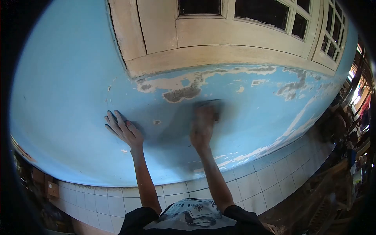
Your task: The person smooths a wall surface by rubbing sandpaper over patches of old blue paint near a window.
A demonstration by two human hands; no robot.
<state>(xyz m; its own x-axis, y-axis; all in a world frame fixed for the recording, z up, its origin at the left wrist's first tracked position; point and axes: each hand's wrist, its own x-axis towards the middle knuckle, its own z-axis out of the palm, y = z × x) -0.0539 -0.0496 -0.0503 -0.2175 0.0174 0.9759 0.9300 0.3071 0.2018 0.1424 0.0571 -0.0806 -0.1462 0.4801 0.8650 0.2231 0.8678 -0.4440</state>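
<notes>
My left hand (124, 129) lies open against the light blue wall (66, 102), fingers spread and dusty with pale powder. Over to the right, my right hand (203, 123) is smeared by motion and pressed to the same wall. Its fingers are closed on a dark flat piece (209, 102) that looks like sandpaper; blur hides its exact shape. Just above this hand is a bare grey patch (183, 93), ringed by whitish areas where the blue paint is gone. A small chipped spot (157, 122) sits between the two hands.
A cream wooden window frame (235, 55) with dark panes spans the top. White tiles (250, 186) run along below the blue wall. Dark clutter and timber (344, 168) stand at the right; a brown box (52, 190) is at lower left.
</notes>
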